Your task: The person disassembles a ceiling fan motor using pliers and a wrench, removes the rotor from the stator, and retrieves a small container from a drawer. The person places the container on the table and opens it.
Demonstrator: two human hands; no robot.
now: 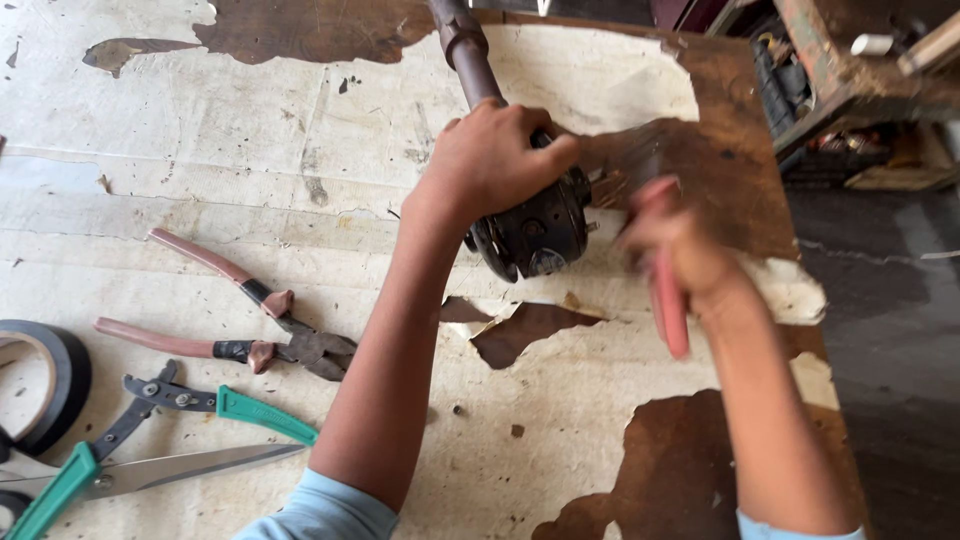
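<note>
One worktop (250, 130) filled most of the view, its pale covering torn away in several patches to show dark brown wood. Its right edge ran down beside a dark floor (890, 330), and a cluttered rack (840, 90) stood past the far right corner.

One dark round motor (535, 232) on a long brownish shaft (465, 50) lay near the worktop's right side, the shaft pointing to the far edge. The left hand (490, 160) was closed over the top of the motor, fingers wrapped across it. The right hand (675, 245), blurred, was curled around one pink-handled tool (670, 300) just right of the motor; the tool's working end could not be made out.

On the left side lay one pair of pliers (255, 320) with reddish handles spread apart, jaws pointing to the left forearm. Nearer the person lay one pair of green-handled snips (150, 440), blades open. Two rolls of black tape showed at the left edge: one large roll (60, 380) and a second roll (12, 505) mostly cut off at the corner. A few small dark bits (458, 410) lay scattered on the covering.

The left forearm crossed between the tools and the motor. Bare covering lay open across the far left, and between the two forearms near the front edge.
</note>
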